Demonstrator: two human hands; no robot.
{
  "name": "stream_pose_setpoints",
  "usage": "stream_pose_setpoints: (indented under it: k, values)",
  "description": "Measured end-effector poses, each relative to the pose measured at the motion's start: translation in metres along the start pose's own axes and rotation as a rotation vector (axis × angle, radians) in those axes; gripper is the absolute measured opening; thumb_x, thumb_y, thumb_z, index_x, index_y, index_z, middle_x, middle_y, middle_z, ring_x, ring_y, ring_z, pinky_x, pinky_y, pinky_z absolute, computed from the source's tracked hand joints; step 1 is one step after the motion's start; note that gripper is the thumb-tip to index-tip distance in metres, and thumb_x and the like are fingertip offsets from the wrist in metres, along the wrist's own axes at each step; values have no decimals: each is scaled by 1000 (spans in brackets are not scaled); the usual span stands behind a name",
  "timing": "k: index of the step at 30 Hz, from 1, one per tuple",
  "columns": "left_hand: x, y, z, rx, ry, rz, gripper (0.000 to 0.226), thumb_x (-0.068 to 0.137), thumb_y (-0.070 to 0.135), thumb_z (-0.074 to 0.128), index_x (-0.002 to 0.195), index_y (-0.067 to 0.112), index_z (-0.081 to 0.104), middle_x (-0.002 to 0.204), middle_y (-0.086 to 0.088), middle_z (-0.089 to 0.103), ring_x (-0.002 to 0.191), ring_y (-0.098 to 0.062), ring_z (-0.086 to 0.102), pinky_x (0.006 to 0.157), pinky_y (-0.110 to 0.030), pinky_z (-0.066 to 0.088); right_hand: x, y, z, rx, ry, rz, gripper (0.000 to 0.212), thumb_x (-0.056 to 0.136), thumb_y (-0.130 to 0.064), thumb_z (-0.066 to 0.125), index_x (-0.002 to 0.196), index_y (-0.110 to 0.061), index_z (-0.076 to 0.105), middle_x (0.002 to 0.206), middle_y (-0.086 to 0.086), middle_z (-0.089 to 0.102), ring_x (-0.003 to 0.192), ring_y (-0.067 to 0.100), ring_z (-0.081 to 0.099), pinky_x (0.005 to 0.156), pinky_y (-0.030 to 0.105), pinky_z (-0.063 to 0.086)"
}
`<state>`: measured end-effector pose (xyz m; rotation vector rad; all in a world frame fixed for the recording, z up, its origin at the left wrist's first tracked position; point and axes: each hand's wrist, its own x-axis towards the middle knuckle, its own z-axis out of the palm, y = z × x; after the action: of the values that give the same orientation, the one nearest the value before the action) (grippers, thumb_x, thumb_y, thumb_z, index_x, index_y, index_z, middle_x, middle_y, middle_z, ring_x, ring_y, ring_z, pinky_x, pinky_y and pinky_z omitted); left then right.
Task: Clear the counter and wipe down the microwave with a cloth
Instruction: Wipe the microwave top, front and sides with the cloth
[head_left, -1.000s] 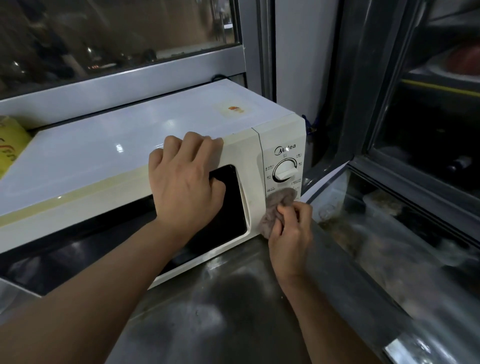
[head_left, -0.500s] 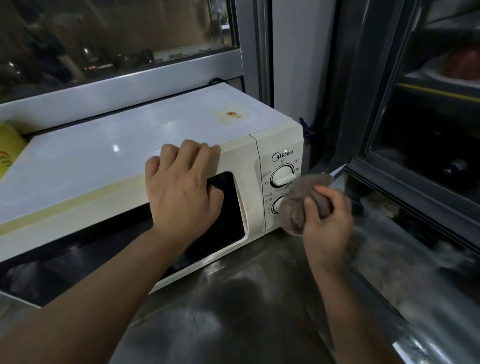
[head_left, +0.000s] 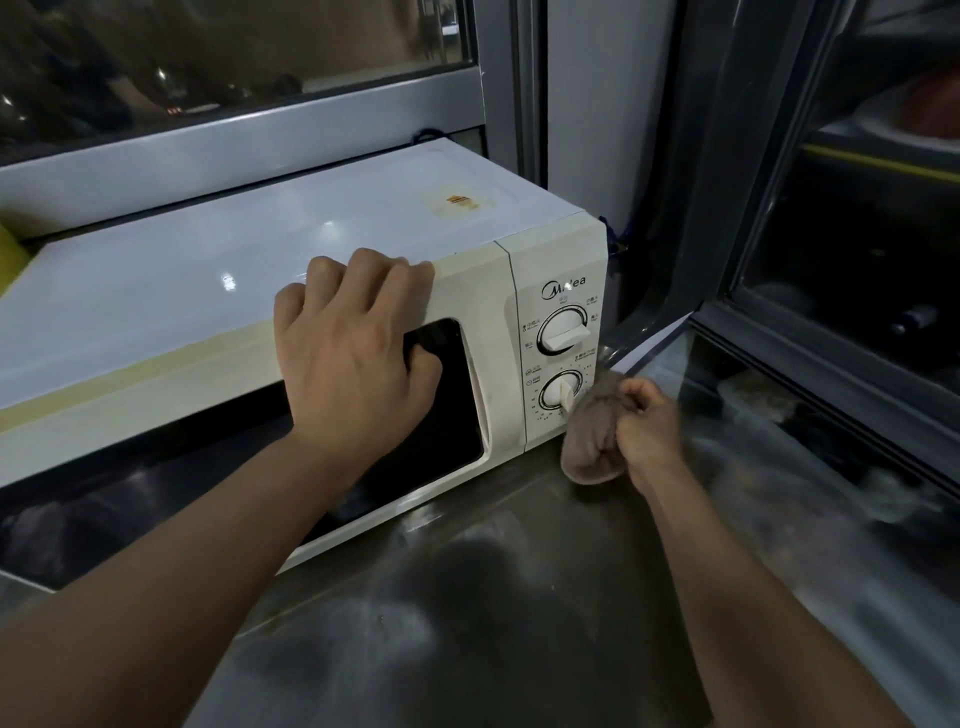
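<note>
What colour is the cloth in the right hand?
Greyish brown cloth, plain, seen in the head view.

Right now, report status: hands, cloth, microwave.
Left hand braced on microwave door top. Right hand grips cloth at panel's lower right corner, beside lower dial. Nothing blocking.
</note>
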<state>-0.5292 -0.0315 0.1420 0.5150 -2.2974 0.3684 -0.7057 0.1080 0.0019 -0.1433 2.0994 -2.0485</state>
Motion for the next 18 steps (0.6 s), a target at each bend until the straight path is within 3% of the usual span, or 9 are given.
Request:
stream_pose_setpoints:
  k: [6, 11, 15, 18]
  values:
    - [1, 1, 1, 16, 0, -3, 47, 65, 25, 58, 111, 15, 56, 101, -6, 56, 88, -30, 44, 72, -36, 26, -55, 18, 51, -2, 128, -15, 17, 92, -1, 47, 105, -8, 38, 103, 9, 46, 79, 12, 48, 57, -2, 37]
    - [0, 0, 1, 21, 2, -1, 48, 65, 24, 57, 113, 16, 56, 101, -6, 56, 88, -28, 41, 72, -36, 24, -91, 32, 75, 104, 52, 52, 12, 96, 0, 39, 106, -5, 35, 97, 7, 46, 84, 15, 48, 65, 4, 36]
    - [0, -1, 3, 20, 19, 18, 49, 65, 24, 57, 113, 15, 57, 101, -6, 57, 88, -26, 38, 71, -35, 24, -51, 36, 59, 123, 185, 56, 12, 94, -3, 45, 99, -9, 36, 95, 10, 50, 85, 21, 51, 59, 2, 36]
    - [0, -2, 5, 23, 31, 32, 48, 66, 25, 58, 113, 14, 56, 101, -6, 57, 89, -26, 39, 71, -36, 24, -26, 37, 46, 123, 200, 55, 13, 94, -4, 43, 101, -11, 34, 95, 10, 51, 86, 22, 54, 71, 21, 42]
